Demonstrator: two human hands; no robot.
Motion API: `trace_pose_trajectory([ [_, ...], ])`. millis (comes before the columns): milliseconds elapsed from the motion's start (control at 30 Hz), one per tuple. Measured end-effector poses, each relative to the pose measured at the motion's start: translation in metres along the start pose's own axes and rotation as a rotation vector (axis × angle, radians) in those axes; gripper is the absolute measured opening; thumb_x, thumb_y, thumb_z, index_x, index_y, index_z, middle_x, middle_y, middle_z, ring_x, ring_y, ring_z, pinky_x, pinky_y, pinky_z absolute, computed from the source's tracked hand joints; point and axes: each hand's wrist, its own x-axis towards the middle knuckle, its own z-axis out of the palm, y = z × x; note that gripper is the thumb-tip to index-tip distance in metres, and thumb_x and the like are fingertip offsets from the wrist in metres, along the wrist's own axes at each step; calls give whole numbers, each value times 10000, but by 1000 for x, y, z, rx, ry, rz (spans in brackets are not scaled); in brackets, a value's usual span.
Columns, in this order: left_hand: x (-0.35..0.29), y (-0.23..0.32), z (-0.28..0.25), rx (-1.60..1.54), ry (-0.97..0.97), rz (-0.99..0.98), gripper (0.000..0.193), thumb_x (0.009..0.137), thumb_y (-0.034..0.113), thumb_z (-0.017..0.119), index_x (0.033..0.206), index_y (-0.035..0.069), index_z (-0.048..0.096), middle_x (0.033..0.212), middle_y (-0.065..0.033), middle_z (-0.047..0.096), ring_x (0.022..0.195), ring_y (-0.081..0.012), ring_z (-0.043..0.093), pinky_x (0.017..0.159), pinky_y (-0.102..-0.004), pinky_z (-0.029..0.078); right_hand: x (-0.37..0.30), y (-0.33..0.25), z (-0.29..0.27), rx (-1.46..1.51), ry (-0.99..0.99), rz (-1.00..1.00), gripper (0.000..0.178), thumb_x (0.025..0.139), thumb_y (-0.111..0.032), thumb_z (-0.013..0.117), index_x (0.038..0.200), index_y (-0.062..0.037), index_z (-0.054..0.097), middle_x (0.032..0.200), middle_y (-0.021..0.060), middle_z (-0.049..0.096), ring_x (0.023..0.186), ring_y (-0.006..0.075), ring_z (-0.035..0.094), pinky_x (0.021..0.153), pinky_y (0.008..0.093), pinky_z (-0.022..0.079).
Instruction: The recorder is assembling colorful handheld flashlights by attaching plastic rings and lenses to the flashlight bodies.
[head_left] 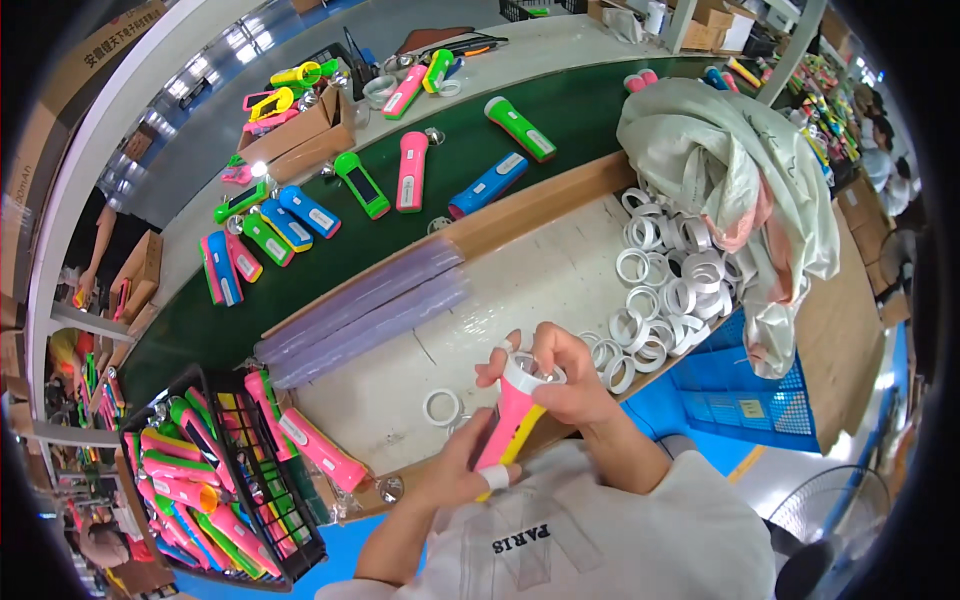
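Factory floor and shelving surround a curved green belt (455,145) carrying scattered flashlights, with a pale, cardboard-edged tabletop (530,270) on its near side. One pink-and-yellow flashlight (510,420) is held above the near edge of the tabletop, in front of the person's chest. Its long axis slopes from the lower left to the upper right; the wide head points up and away from the body, the narrow end toward the shirt. A white ring (553,377) encircles the rim of the head; whether it is fully seated cannot be told. The left hand (455,475) grips the lower barrel, fingers closed around it, with white tape on one finger. The right hand (580,390) holds the head, fingers curled narrowly around the rim. The left hand covers part of the barrel and most of the narrow end; the fingers of the right hand partly block the clear front. A loose ring (426,408) lies to the left of the head, and a pile of white rings (700,300) to its right. Flashlights in the black crate (295,510) overlap, hiding many of their ends. Objects at the outer rim are bent and blurred.
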Motion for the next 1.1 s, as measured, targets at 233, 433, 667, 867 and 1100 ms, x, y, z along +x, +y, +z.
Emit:
trace_pose_trajectory([
  [233, 9, -3, -12, -256, -2, -122, 572, 738, 121, 722, 1239, -11, 478, 960, -74, 552, 835, -139, 561, 731, -274, 462, 8, -2, -1, 11, 179, 185, 435, 811, -248, 731, 1115, -84, 468, 1104, 169, 591, 1083, 318, 598, 1000, 478, 437],
  [433, 19, -23, -16, -884, -163, 15, 681, 729, 299, 757, 1276, 21, 463, 980, -146, 584, 697, -224, 609, 515, -330, 531, 9, 10, -17, 187, 79, 176, 591, 855, -394, 678, 1305, -85, 449, 1331, 198, 489, 1244, 308, 486, 999, 447, 443],
  [667, 12, -7, -10, -204, 5, -136, 624, 813, 190, 699, 1340, 43, 400, 1059, -115, 619, 790, -216, 647, 672, -322, 525, 12, 11, -11, 4, 140, 151, 359, 862, -153, 625, 1190, -50, 520, 1152, 166, 582, 1087, 263, 586, 933, 392, 486],
  [867, 32, -24, 9, 406, 427, 82, 614, 780, 136, 687, 1321, 27, 419, 1011, -239, 636, 941, -389, 645, 796, -406, 522, 30, 20, -18, -296, 372, 175, 232, 819, 26, 557, 1047, -15, 571, 991, 117, 618, 920, 206, 637, 819, 329, 524],
  [1100, 33, -23, -18, -945, -16, -137, 611, 745, 227, 756, 1266, 53, 489, 930, -100, 566, 807, -225, 584, 559, -319, 525, 30, 13, -34, 258, 191, 179, 514, 913, -339, 610, 1273, 3, 477, 1293, 185, 513, 1166, 287, 542, 963, 429, 473],
])
